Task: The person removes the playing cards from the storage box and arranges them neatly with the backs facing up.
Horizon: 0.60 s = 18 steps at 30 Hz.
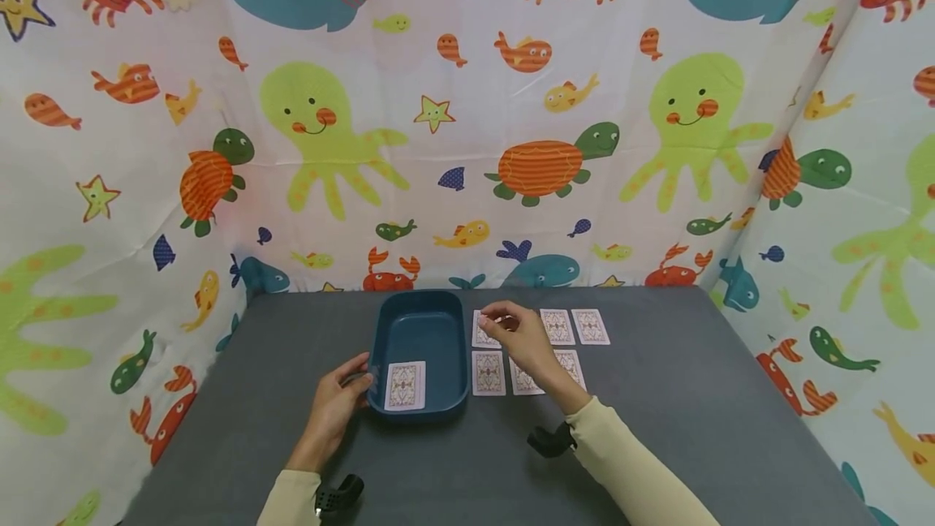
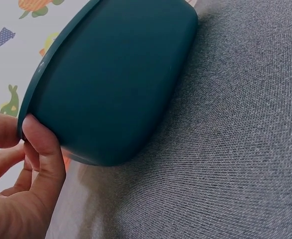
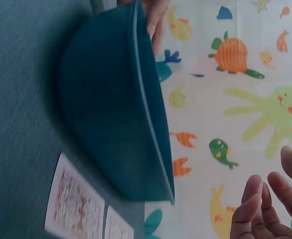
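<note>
The left hand (image 1: 334, 400) is pinching the rim of a blue tray (image 1: 424, 335), thumb pressing against its outer wall. A patterned card (image 1: 404, 386) is lying inside, just right of that hand; whether others are lying beneath it, I cannot tell. The right hand (image 1: 522, 341) is hovering empty, fingers loosely curving and thumb standing apart. Below and around it, face-down cards (image 1: 488, 373) are lying in two rows on the grey tabletop (image 1: 679, 404). Beyond both hands, a sea-animal cloth (image 1: 467, 169) is hanging.
</note>
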Motion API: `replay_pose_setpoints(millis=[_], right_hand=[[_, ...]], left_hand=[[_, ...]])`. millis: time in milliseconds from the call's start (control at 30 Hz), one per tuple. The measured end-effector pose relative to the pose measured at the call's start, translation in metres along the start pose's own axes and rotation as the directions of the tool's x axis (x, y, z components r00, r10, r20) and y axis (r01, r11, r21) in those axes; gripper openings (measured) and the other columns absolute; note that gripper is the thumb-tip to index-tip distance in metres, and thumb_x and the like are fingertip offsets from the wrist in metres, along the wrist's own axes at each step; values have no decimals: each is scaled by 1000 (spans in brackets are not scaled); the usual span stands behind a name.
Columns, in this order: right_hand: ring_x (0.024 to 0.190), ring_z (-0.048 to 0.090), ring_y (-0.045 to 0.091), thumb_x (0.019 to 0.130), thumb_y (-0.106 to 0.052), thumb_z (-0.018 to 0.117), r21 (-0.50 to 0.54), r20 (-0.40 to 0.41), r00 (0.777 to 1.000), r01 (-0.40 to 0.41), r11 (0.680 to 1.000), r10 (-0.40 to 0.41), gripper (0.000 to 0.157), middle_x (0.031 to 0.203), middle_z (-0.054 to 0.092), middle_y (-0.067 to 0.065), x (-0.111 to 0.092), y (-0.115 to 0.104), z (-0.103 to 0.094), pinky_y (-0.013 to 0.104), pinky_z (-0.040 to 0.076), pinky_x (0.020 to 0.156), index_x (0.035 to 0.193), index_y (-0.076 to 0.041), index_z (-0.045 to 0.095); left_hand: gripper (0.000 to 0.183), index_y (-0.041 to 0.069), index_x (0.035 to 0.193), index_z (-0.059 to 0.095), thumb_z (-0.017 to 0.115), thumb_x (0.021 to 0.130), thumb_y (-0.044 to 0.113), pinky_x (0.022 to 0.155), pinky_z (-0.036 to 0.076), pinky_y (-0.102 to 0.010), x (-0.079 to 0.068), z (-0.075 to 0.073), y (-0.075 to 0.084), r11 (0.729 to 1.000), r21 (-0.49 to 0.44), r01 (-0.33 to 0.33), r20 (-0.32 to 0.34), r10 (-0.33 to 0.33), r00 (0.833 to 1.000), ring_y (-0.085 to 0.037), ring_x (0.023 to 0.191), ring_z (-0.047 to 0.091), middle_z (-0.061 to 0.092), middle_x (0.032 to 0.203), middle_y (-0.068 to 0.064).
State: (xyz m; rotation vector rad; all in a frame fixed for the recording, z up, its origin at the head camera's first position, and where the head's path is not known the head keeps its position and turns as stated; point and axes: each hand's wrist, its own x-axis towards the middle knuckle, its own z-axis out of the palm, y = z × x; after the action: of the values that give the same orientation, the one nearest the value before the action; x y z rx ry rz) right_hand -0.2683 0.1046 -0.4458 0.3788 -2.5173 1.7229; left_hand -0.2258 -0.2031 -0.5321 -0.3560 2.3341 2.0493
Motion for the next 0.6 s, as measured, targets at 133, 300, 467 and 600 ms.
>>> replay_pose_setpoints(millis=[133, 300, 467, 600], right_hand=[[92, 63, 27, 93, -25, 68, 33, 6, 1000, 2, 999, -3, 26, 107, 67, 8, 4, 3, 14, 27, 48, 72, 114, -11, 70], [91, 63, 21, 91, -29, 69, 46, 23, 999, 28, 999, -29, 24, 104, 67, 2, 5, 1, 28, 28, 51, 74, 112, -18, 71], [91, 62, 18, 90, -29, 71, 27, 48, 998, 43, 999, -44, 25, 103, 66, 1, 5, -2, 39, 28, 52, 76, 113, -20, 70], [93, 63, 17, 89, -31, 72, 17, 89, 995, 35, 999, -37, 28, 106, 66, 1, 6, -5, 48, 28, 53, 78, 115, -21, 69]], left_hand=[[45, 11, 142, 51, 57, 97, 10, 73, 52, -28, 0, -1, -1, 1000, 3, 5, 1, -5, 1000, -20, 102, 56, 50, 137, -13], [46, 10, 143, 50, 57, 97, 10, 72, 52, -27, 0, -1, 0, 1000, 0, -1, 6, 1, 1000, -20, 102, 56, 49, 138, -15], [46, 10, 142, 51, 58, 97, 11, 71, 51, -28, 1, 0, 0, 1000, -1, -2, 4, 2, 1000, -19, 100, 56, 49, 138, -16], [45, 10, 142, 51, 58, 97, 11, 71, 51, -28, 1, 0, 0, 1000, -2, 2, 1, -2, 1000, -20, 101, 56, 50, 138, -15]])
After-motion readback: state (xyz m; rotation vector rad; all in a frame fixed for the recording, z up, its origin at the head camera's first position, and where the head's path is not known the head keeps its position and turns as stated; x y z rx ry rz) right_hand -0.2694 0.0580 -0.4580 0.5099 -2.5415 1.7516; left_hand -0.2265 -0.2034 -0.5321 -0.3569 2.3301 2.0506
